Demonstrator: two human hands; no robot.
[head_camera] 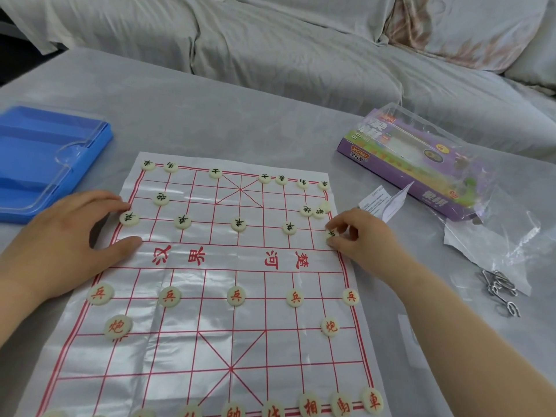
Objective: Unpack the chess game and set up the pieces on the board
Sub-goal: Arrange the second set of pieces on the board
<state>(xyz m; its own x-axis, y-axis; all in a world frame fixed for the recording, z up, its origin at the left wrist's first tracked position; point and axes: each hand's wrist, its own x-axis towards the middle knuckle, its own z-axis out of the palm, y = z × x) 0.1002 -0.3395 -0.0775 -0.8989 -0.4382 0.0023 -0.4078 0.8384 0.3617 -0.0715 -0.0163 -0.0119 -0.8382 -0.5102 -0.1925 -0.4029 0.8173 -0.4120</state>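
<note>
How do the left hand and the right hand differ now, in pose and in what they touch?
The left hand lies spread and fairly flat, while the right hand has curled fingers. The left hand's fingertips only touch the left-edge piece, thumb pressing the board; the right hand pinches the right-edge piece. Both work on the same row of black-lettered pieces.

The board (210,326) is lying mid-bed (210,121), with far pieces (238,224) and near pieces (236,295) sitting on its two halves. The tray (45,158) is lying left of it. The box (421,170) is lying to its right, behind a paper slip (382,203), a bag (496,245) and metal rings (499,290). The left hand (69,242) is resting on the board's left edge, and the right hand (361,233) is pinching a piece (331,234) at its right edge.
</note>
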